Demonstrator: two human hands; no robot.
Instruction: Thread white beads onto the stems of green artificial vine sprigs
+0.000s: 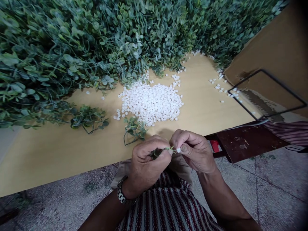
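My left hand [151, 158] is closed round a green artificial leaf sprig [158, 152], its stem tip poking out between thumb and forefinger. Facing it, my right hand [196, 150] pinches a small white plastic bead [178, 150] right at that stem tip. Whether the stem passes through the bead, I cannot tell. Both hands are just over the table's front edge, above my lap. Past them on the tabletop lies a heap of white beads [152, 102], and a loose leaf sprig [135, 129] rests between the heap and my left hand.
A thick bank of artificial foliage [120, 38] covers the back of the yellowish table [79, 157]. Another sprig [89, 117] lies left. At right stand a torn cardboard box [271, 54] and a black wire frame [284, 80], scattered beads nearby. A dark red stool [243, 141] is below.
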